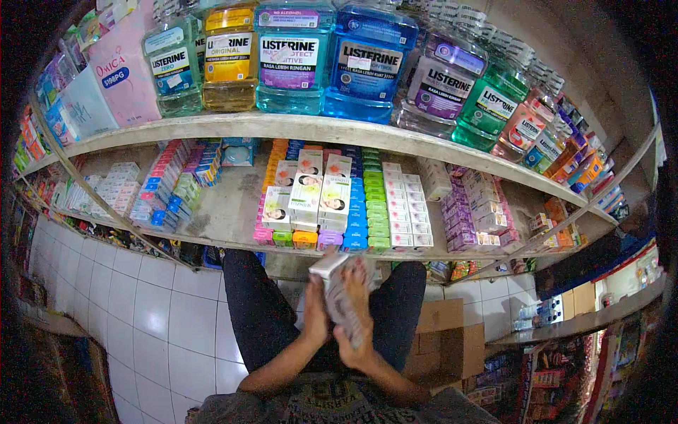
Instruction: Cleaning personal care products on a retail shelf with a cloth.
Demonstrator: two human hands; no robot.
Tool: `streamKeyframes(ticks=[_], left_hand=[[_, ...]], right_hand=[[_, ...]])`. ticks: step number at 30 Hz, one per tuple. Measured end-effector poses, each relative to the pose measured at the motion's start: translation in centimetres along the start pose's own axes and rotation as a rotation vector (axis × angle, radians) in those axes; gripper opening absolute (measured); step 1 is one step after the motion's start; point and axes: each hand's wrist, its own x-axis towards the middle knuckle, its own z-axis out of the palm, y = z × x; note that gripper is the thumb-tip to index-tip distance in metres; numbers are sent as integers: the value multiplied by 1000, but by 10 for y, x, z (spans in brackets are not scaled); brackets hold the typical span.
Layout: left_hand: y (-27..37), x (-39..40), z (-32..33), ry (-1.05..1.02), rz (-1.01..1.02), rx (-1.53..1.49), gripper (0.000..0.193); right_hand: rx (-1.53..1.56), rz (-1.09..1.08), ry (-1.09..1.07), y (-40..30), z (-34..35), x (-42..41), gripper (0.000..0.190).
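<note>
Between my two hands, above my lap, is a blurred stack of small whitish boxes (339, 297). My left hand (316, 312) presses along its left side. My right hand (356, 312) holds it from the right, with its fingers around the upper part and its thumb low on the stack. Just beyond my hands, white soap boxes (307, 191) lie on top of rows of coloured boxes on the lower shelf. Blue boxes (356, 217), green boxes (377, 212) and white boxes (405, 212) stand in rows to their right.
Listerine mouthwash bottles (294, 58) line the upper shelf (318, 124), whose edge overhangs the lower shelf (217, 212). An open cardboard box (445, 344) stands on the tiled floor (153, 312) by my right leg. Purple boxes (461, 217) are farther right. A counter (572, 318) lies at the right.
</note>
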Motion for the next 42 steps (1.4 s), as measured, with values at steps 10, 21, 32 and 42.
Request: streamKeyframes(ticks=[10,21,32,42], left_hand=[[9,1,11,-85,50,-34,60],[14,5,28,-44,83,-194,62],[9,27,5,8,269,-259,67],[15,26,17,52,840,481,83]], right_hand=[[76,-53,62,6,-4,10,56],[839,537,131,31,-19,10,52],[1061,863,188,31,-40,-17,53],[1374,907,358,-2,-23,-2,47]])
